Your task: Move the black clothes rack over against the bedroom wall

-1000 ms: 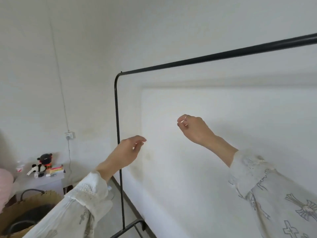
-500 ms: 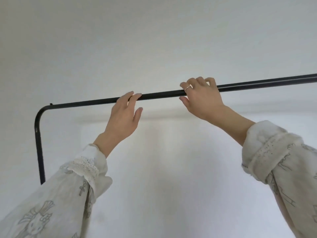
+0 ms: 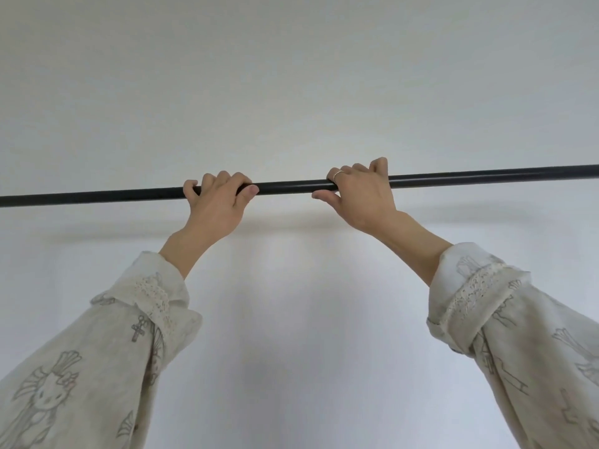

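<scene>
One black rack bar is counted, running across the whole view, with neither end seen. Two hands are counted on it: one left hand and one right hand, both wrapped over the bar. One ring is counted, on a finger of the right hand. Two printed sleeves are counted, one left sleeve and one right sleeve, each with one lace cuff band. One white wall is seen behind it all.
</scene>
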A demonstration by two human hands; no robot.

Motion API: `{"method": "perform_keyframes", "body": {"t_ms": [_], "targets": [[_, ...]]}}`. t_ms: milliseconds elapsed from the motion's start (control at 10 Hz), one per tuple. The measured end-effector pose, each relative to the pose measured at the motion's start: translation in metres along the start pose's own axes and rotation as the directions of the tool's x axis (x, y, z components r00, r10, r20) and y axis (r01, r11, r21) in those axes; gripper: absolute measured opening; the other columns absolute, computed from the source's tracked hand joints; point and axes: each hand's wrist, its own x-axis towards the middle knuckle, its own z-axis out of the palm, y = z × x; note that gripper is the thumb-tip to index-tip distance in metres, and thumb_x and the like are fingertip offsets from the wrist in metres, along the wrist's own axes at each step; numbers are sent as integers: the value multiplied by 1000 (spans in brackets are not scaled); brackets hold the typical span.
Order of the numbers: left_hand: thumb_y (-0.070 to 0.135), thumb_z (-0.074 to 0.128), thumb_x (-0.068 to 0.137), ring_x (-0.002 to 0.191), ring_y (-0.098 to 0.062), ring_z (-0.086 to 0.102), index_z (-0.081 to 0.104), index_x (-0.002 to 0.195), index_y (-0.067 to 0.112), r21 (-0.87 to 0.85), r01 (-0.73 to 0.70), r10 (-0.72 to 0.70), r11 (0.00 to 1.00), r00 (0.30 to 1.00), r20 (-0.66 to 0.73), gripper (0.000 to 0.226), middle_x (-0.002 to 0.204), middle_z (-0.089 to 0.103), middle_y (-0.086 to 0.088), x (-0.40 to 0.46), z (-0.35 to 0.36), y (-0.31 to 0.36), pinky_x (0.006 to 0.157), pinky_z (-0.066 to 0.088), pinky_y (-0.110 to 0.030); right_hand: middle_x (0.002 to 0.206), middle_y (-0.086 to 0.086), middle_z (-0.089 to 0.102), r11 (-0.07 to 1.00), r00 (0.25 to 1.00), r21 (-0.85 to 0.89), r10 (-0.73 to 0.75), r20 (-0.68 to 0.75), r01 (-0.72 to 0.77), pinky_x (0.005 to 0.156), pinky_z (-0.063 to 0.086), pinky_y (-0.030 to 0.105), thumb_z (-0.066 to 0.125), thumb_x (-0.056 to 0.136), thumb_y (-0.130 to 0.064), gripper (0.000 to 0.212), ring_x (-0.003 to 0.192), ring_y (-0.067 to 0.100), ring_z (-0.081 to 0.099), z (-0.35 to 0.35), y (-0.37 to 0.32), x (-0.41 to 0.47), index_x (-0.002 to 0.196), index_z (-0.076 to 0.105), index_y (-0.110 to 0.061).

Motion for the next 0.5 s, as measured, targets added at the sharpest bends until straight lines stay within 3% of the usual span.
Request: {"method": "perform_keyframes", "body": {"t_ms": [200,300,400,500], "targets": [[40,25,95,101,-30,43,51,106,23,44,-52,55,998,997,-63,33,95,51,-6,-8,4,-3,104,15,-50,97,5,66,995,1000,104,2,15,-4,89,21,36,40,93,-46,41,97,26,55,-4,0,-2,114,59,-17],[35,21,96,100,-33,44,48,113,20,131,-99,113,986,988,-102,35,103,54,-10,-17,2,-3,105,17,-51,107,2,65,906,995,411,96,31,-101,96,28,34,46,93,-35,32,105,23,54,-23,-5,-11,114,62,-16],[32,21,96,112,-32,43,39,129,20,161,-138,159,977,979,-124,39,120,52,-9,-23,2,-6,109,13,-54,105,0,67,605,934,783,344,-99,-141,90,42,26,50,93,-22,26,99,14,59,-60,-12,-22,113,64,-12],[32,20,96,131,-33,33,24,141,20,201,-136,161,970,980,-113,47,141,40,-10,-29,4,-8,111,10,-57,89,-5,71,183,883,973,420,-208,142,80,47,21,50,90,-17,20,88,10,64,-111,-7,-43,99,68,-18]]}}
